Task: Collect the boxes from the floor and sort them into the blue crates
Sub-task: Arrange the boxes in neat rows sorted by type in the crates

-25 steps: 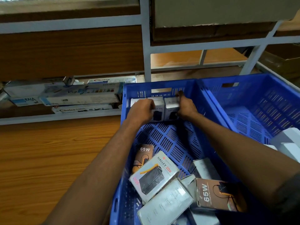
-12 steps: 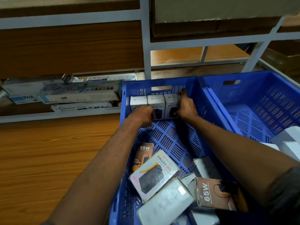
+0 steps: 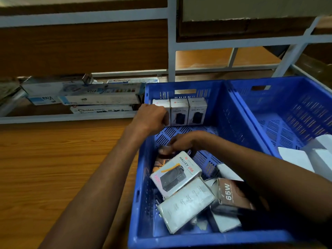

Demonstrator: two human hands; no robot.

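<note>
Two blue crates stand side by side: the left crate point(image 3: 218, 108) and the right crate point(image 3: 287, 101). Three white Halley boxes point(image 3: 179, 112) stand upright in a row against the left crate's far wall. My left hand point(image 3: 152, 116) is curled against the leftmost one point(image 3: 160, 104) and covers its lower half. My right hand point(image 3: 181, 141) reaches down with blurred fingers onto a brown box point(image 3: 159, 163) near the crate's left wall. Loose in the near half lie a Halley 20K box point(image 3: 176, 174), a pale grey box point(image 3: 186, 203) and a brown 65W box point(image 3: 231, 194).
White boxes point(image 3: 296, 157) sit in the right crate's near corner. Long Viva and Choice cartons point(image 3: 100, 99) lie on the low shelf of a grey metal rack point(image 3: 171, 51) behind the crates. Wood-grain floor point(image 3: 53, 168) stretches to the left.
My right hand left the upright row and dropped back toward the brown box. My left hand slid left to the leftmost upright box. All three upright boxes now show.
</note>
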